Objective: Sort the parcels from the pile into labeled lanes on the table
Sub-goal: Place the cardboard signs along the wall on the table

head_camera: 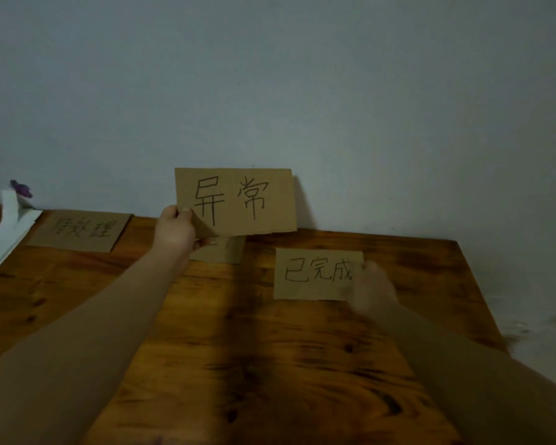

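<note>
My left hand (174, 231) pinches the lower left corner of a cardboard label card (238, 200) with two hand-written characters and holds it upright above the wooden table (270, 348), near the wall. My right hand (374, 292), blurred, holds the right edge of a second cardboard card (315, 273) with three characters, lying flat on the table. A third cardboard card (81, 231) lies flat at the back left. A fourth card (222, 252) lies partly hidden under the raised one. No parcels are in view.
A pale wall (302, 91) stands right behind the table. White sheets or flat packets (7, 232) lean at the far left edge, with a small purple thing (21, 187) above them. The table's right edge (482, 290) drops off to a pale floor.
</note>
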`<state>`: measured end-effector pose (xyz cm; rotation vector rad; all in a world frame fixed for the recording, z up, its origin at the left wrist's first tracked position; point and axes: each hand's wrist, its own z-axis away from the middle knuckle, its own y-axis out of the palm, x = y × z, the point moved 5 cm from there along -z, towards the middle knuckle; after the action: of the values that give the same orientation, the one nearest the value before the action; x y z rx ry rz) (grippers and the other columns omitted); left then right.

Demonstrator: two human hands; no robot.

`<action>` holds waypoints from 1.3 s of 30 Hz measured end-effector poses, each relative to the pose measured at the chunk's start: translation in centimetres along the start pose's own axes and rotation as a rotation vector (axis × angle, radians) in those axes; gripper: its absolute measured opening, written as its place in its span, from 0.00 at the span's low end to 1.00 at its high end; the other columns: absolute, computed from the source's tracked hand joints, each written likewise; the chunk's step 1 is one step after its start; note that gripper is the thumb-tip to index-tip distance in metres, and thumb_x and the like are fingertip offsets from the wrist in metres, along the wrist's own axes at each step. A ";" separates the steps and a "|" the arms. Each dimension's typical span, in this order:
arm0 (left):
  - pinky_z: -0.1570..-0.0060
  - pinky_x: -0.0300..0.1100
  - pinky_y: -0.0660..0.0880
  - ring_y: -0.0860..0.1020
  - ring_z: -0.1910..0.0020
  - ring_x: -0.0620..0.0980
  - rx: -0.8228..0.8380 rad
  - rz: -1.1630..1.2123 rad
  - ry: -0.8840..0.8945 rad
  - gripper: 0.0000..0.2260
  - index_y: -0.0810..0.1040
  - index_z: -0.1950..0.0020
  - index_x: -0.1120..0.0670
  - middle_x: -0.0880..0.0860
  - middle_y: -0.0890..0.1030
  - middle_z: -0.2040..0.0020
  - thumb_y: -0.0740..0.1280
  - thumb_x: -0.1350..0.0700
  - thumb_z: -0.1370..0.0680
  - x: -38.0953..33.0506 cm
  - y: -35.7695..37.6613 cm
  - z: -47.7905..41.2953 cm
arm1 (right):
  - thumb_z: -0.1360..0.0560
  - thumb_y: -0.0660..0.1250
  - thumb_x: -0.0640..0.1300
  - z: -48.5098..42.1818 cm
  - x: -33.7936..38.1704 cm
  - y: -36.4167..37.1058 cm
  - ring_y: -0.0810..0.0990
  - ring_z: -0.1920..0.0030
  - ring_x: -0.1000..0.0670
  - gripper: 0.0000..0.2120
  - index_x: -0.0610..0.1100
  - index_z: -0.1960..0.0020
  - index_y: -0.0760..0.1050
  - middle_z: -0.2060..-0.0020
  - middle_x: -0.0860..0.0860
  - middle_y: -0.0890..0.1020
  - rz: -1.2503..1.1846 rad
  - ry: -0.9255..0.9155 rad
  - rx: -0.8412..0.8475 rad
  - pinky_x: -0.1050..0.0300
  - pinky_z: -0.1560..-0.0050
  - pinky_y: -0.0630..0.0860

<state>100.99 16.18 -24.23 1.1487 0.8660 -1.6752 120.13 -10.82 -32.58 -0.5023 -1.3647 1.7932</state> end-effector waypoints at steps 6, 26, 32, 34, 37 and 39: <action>0.52 0.51 0.75 0.71 0.56 0.51 -0.020 -0.031 -0.021 0.07 0.68 0.40 0.52 0.52 0.70 0.53 0.54 0.56 0.17 1.1 3.0 -0.2 | 0.19 0.48 0.60 -1.5 -0.7 5.0 0.44 0.23 0.42 0.31 0.49 0.21 0.45 0.22 0.47 0.44 0.225 -0.167 0.308 0.40 0.24 0.46; 0.60 0.48 0.77 0.73 0.45 0.59 0.149 -0.113 -0.063 0.11 0.68 0.36 0.54 0.59 0.71 0.39 0.56 0.60 0.18 1.3 5.5 5.4 | 0.22 0.65 0.41 -1.4 2.8 -4.2 0.76 0.38 0.46 0.27 0.53 0.27 0.61 0.35 0.50 0.75 -1.211 -0.043 -0.072 0.46 0.41 0.77; 0.43 0.53 0.76 0.73 0.37 0.57 0.303 -0.436 0.263 0.31 0.57 0.26 0.51 0.56 0.71 0.35 0.64 0.69 0.24 0.9 8.8 10.4 | 0.22 0.65 0.40 3.6 -2.5 -5.5 0.70 0.32 0.45 0.30 0.56 0.25 0.58 0.32 0.50 0.72 -1.096 0.040 -0.247 0.42 0.34 0.72; 0.39 0.54 0.74 0.71 0.35 0.57 0.327 -0.595 0.348 0.29 0.63 0.28 0.51 0.55 0.68 0.33 0.68 0.66 0.26 1.2 10.7 11.9 | 0.21 0.64 0.42 4.8 -4.8 -5.8 0.68 0.31 0.45 0.29 0.54 0.24 0.58 0.30 0.49 0.68 -0.983 0.071 -0.273 0.46 0.32 0.70; 0.33 0.48 0.68 0.67 0.32 0.55 0.420 -0.775 0.415 0.28 0.62 0.26 0.53 0.53 0.62 0.29 0.68 0.63 0.24 2.2 14.7 14.0 | 0.22 0.66 0.47 6.0 -8.4 -6.5 0.69 0.33 0.44 0.30 0.53 0.24 0.58 0.32 0.47 0.64 -0.868 0.074 -0.263 0.48 0.32 0.68; 0.31 0.48 0.66 0.65 0.30 0.54 0.469 -0.850 0.469 0.29 0.60 0.25 0.54 0.52 0.60 0.26 0.67 0.62 0.24 2.9 18.1 15.1 | 0.23 0.67 0.48 6.1 -11.5 -6.8 0.69 0.33 0.44 0.31 0.53 0.24 0.57 0.32 0.46 0.64 -0.818 0.079 -0.246 0.48 0.32 0.66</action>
<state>112.72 -4.42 -23.16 1.6738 1.4404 -2.4271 124.95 -23.01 -25.99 -0.0953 -1.4550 0.9403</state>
